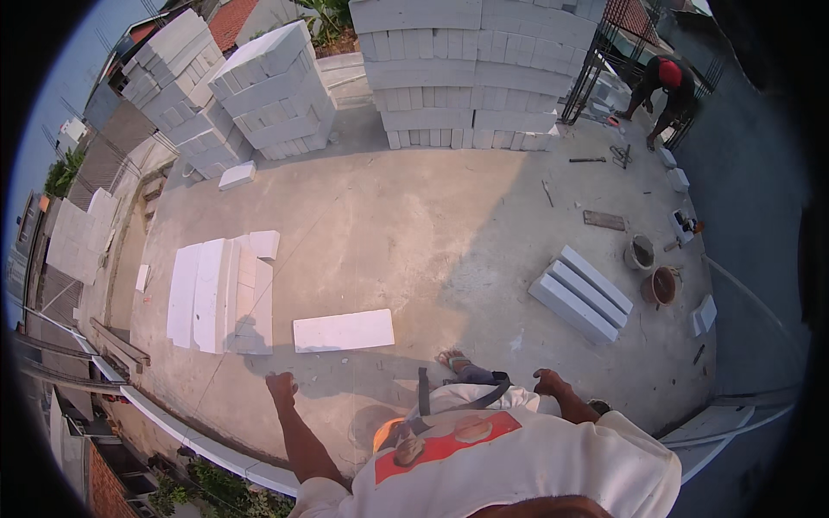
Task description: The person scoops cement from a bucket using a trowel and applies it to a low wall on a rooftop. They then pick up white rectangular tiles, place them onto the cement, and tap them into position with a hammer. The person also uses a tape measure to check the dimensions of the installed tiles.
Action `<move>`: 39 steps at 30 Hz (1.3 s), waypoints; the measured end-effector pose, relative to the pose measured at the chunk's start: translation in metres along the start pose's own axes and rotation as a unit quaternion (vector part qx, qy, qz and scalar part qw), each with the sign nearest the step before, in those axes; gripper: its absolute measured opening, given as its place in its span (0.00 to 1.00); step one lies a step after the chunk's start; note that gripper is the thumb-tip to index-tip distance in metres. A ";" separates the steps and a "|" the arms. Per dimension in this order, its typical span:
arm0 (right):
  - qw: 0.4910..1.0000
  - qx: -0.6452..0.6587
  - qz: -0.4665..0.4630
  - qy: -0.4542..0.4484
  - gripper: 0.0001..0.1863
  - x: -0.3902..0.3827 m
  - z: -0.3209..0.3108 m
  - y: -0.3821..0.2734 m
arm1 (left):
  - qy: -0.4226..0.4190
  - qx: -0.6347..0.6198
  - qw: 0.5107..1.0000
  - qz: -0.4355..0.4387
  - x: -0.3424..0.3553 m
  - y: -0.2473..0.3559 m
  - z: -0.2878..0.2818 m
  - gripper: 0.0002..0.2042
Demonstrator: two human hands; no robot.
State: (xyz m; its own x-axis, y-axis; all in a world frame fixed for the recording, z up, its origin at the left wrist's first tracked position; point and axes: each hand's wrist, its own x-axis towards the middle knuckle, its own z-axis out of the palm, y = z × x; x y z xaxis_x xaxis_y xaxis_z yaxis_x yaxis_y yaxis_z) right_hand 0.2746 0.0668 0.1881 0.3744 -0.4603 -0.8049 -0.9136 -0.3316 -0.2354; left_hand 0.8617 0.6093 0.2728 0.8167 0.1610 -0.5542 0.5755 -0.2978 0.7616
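Observation:
My left hand [281, 385] hangs at my side over the concrete floor, its fingers curled and no object showing in it. The nearest thing to it is a white block [344, 331] lying flat a little ahead. My right hand [549, 381] is on the other side of my body, also loosely closed with nothing visible in it. Ahead of that hand lie several long white blocks [580, 298] side by side at a slant. One sandalled foot [452, 358] of mine shows between the hands.
A low group of white blocks [207, 293] lies at left. Tall block stacks [471, 78] stand at the back. Buckets [661, 287], a plank [604, 220] and tools [622, 156] lie right, along a grey wall [751, 216]. Far right, a co-worker [669, 82] bends down. A ledge [181, 436] borders the left.

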 end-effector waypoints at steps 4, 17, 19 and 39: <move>0.996 -0.059 -0.038 -0.047 0.33 0.004 0.099 0.047 | -0.097 0.123 0.979 0.130 0.072 -0.034 -0.040 0.08; 0.995 0.078 -0.002 -0.065 0.24 0.003 0.077 -0.046 | -0.307 0.100 0.925 0.198 -0.085 0.142 0.063 0.25; 0.995 0.075 -0.007 -0.067 0.23 -0.001 0.077 -0.047 | -0.329 -0.023 0.886 0.327 -0.153 0.225 0.076 0.28; 0.956 0.287 0.057 -0.004 0.19 -0.032 0.087 -0.060 | -0.789 -0.311 0.277 0.452 -0.443 0.436 0.125 0.40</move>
State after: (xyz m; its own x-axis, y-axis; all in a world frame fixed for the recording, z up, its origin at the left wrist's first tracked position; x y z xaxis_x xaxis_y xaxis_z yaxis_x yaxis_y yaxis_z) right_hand 0.3032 0.1728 0.1805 0.2690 -0.4598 -0.8463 -0.8857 0.2272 -0.4049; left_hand 0.7457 0.2909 0.8083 -0.1128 -0.4716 0.8746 0.4627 0.7540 0.4663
